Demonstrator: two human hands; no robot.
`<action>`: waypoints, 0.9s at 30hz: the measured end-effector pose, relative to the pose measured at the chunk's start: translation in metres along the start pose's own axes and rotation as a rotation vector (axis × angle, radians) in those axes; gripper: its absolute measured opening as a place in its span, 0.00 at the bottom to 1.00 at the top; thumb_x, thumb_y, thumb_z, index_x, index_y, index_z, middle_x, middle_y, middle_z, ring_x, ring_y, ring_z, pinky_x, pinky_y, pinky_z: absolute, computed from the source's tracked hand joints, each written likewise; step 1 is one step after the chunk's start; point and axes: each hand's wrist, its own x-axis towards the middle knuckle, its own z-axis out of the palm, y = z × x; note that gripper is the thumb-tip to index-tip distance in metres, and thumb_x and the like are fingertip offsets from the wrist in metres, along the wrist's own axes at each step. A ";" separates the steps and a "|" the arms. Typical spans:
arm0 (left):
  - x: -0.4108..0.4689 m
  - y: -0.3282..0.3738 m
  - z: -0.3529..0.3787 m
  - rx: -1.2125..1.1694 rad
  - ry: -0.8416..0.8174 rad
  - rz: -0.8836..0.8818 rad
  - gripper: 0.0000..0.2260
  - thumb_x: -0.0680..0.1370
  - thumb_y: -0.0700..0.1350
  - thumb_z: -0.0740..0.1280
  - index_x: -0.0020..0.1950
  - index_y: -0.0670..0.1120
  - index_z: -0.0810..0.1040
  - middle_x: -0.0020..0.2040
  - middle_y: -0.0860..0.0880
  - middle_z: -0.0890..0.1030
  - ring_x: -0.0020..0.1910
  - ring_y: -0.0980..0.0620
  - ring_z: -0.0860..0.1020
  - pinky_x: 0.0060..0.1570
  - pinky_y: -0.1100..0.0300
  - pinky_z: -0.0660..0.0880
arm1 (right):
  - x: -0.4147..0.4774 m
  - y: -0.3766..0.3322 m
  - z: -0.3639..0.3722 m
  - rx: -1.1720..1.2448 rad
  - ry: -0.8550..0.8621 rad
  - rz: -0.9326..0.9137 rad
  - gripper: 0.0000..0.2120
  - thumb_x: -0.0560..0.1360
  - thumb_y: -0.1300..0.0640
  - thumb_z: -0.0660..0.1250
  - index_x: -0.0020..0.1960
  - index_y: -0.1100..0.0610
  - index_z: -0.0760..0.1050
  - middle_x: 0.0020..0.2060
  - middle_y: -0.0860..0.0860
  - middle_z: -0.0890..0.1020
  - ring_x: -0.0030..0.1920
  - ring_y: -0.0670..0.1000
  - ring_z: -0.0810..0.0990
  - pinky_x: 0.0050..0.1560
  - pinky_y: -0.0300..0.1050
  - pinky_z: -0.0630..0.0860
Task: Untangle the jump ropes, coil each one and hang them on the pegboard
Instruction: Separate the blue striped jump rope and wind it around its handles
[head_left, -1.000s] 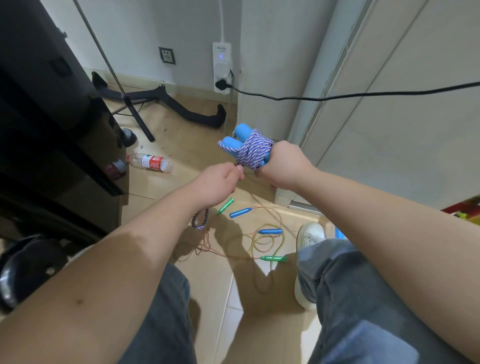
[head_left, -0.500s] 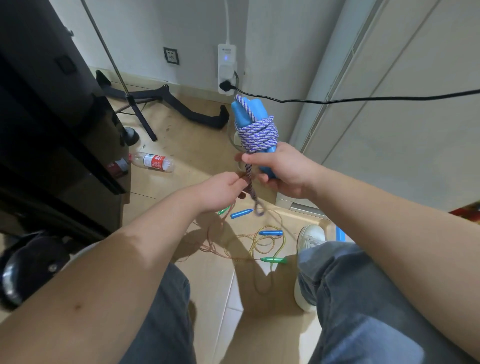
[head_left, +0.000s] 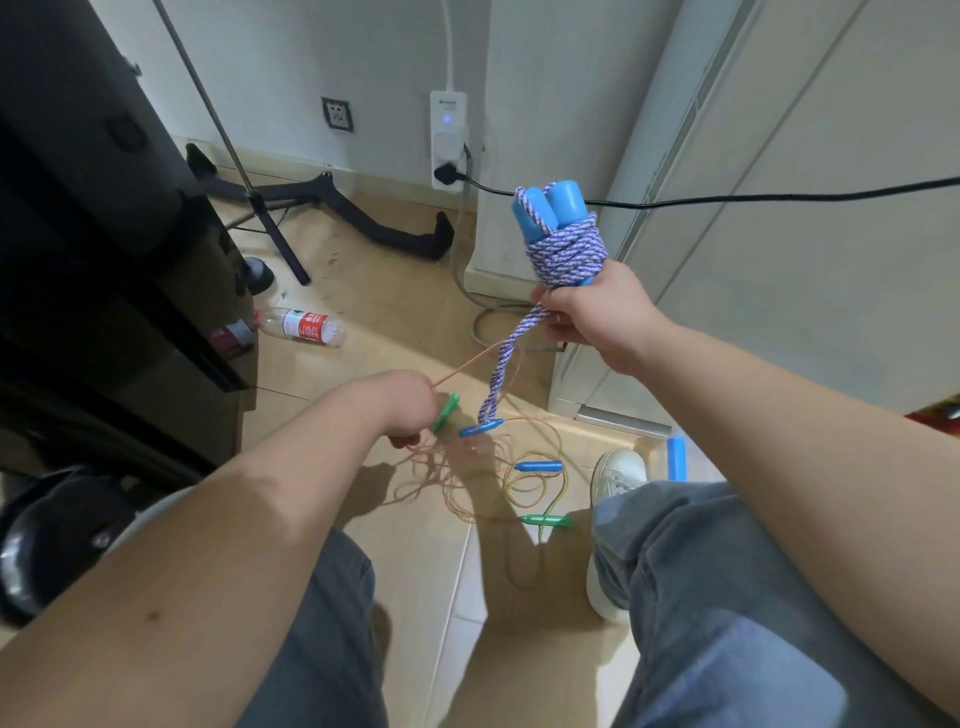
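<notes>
My right hand (head_left: 597, 317) is raised and grips a purple-and-white braided jump rope (head_left: 566, 252) wound tightly around its two blue handles. A twisted tail of that rope (head_left: 498, 374) hangs from the hand toward the floor. My left hand (head_left: 408, 402) is lower, fingers closed on a thin orange rope strand (head_left: 467, 366) that runs up toward the right hand. On the floor lies a tangle of thin orange and yellow ropes (head_left: 488, 478) with small blue handles (head_left: 540, 466) and green handles (head_left: 545, 519). No pegboard is in view.
A plastic bottle (head_left: 301, 326) lies by a black cabinet (head_left: 104, 218). Black tripod legs (head_left: 363, 228) spread across the floor at the back. A black cable (head_left: 727, 200) runs from the wall power strip (head_left: 448, 140). My white shoe (head_left: 618, 478) stands beside the tangle.
My right hand lifted the wound bundle up and to the right. My left hand let go of the purple tail, dropped toward the floor and closed on the thin orange strand.
</notes>
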 end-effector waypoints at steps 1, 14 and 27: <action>-0.001 -0.002 -0.001 0.048 -0.008 -0.027 0.12 0.84 0.42 0.56 0.56 0.41 0.79 0.55 0.41 0.84 0.40 0.46 0.80 0.36 0.62 0.76 | -0.001 -0.001 0.000 0.023 -0.003 0.008 0.08 0.73 0.69 0.69 0.49 0.60 0.78 0.43 0.57 0.83 0.37 0.53 0.79 0.39 0.46 0.81; -0.005 0.032 0.001 -0.667 0.163 0.485 0.16 0.78 0.45 0.70 0.66 0.49 0.74 0.51 0.53 0.84 0.53 0.58 0.81 0.64 0.55 0.74 | -0.018 -0.014 0.010 0.213 -0.232 -0.009 0.09 0.75 0.73 0.61 0.50 0.63 0.75 0.40 0.59 0.78 0.37 0.54 0.83 0.29 0.43 0.74; -0.007 0.048 0.014 -0.802 0.024 0.430 0.07 0.78 0.35 0.68 0.52 0.46 0.75 0.40 0.42 0.82 0.41 0.47 0.82 0.57 0.48 0.80 | -0.021 -0.016 0.019 0.322 -0.356 0.005 0.19 0.76 0.74 0.59 0.61 0.57 0.75 0.61 0.52 0.80 0.61 0.56 0.83 0.25 0.38 0.71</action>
